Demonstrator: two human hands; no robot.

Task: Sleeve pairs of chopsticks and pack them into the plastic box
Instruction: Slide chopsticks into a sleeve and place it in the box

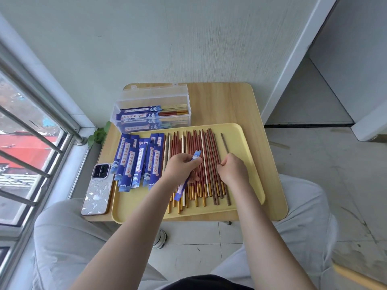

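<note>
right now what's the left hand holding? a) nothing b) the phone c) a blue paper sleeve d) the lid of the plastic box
c: the left hand has its fingers curled round a blue paper sleeve that sticks out above and below the hand, over the loose chopsticks on the yellow tray; the phone lies untouched on the table beside the tray.
</note>
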